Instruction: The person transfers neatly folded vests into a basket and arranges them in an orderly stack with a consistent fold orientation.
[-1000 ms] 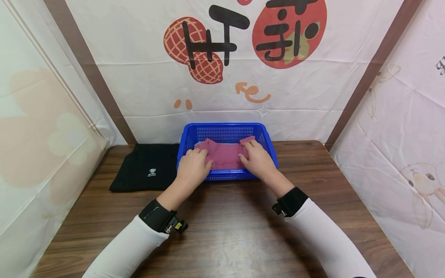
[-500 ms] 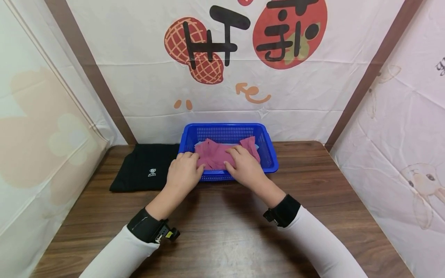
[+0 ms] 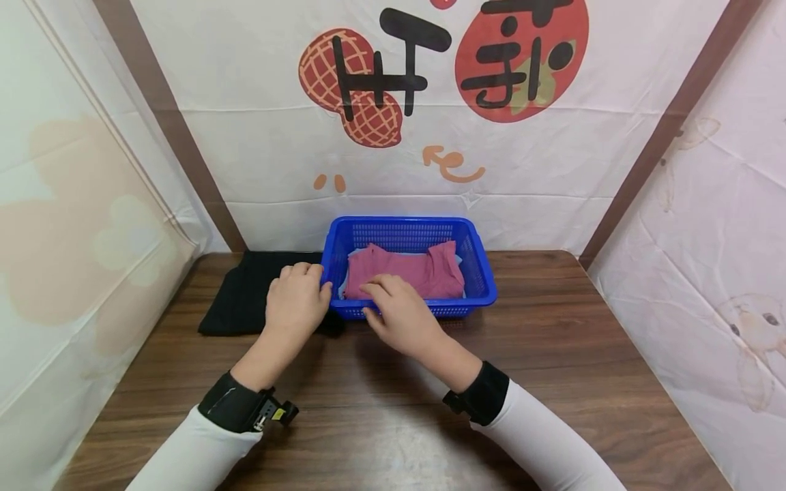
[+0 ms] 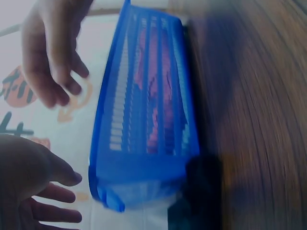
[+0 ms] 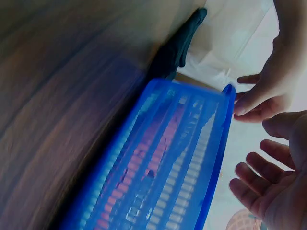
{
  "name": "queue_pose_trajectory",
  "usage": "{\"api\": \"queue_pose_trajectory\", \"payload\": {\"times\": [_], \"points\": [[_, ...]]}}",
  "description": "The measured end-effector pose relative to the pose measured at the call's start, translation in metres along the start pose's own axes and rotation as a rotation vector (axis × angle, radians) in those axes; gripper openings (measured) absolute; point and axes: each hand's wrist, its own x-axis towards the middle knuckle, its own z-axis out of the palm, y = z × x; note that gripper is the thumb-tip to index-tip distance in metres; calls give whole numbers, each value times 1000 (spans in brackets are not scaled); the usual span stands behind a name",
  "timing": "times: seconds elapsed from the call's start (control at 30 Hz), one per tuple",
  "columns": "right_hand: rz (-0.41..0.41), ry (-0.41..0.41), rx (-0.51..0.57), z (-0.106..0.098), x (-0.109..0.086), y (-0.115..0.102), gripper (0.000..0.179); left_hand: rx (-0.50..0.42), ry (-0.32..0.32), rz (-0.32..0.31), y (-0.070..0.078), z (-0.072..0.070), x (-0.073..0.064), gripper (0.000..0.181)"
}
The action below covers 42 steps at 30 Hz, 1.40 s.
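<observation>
My left hand (image 3: 297, 300) hovers over the right part of a folded black garment (image 3: 245, 293), beside the left end of a blue plastic basket (image 3: 485, 290). In the left wrist view its fingers are spread and hold nothing. My right hand (image 3: 399, 315) is above the basket's front rim, fingers loosely bent, with nothing in its grasp; the right wrist view shows its fingers (image 5: 252, 179) apart from the basket wall. Inside the basket lies a folded pink garment (image 3: 411, 269) on top of a light blue cloth (image 3: 460, 260). My left hand and forearm hide part of the black garment.
The basket stands on a brown wooden table (image 3: 552, 354), close to a printed white fabric backdrop (image 3: 258, 157). Fabric side walls flank the table at left and right.
Both hands have left the pink garment and moved left, the left one to above the black garment, the right one to the basket's front rim. The pink garment stays in the basket.
</observation>
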Motion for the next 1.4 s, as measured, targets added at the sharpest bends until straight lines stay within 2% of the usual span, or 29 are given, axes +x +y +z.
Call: {"api": "queue_pose_trajectory", "payload": {"times": [0.1,0.23,0.5,0.73,0.87,1.03,1.1,1.4], "points": [[-50,12,35,2,0,-12,35,14,-8,-41,-11,1,1,37],[-105,-12,64,6,0,-28,32,43,-56,-95,-28,5,2,39],[-170,-150,73,26,-6,-50,34,91,-183,-181,-60,12,-1,36],[-122,-315,24,47,-7,-55,44,85,-313,-229,-83,13,-4,39],[-108,-403,-1,57,-4,-56,51,86,-394,-255,-97,18,-6,43],[-27,-561,64,62,-3,-52,61,78,-541,-293,-109,26,-6,51],[3,-611,79,63,-2,-51,64,67,-582,-304,-112,27,-7,51],[36,-732,49,74,8,-51,70,79,-661,-295,-121,25,-5,47]]}}
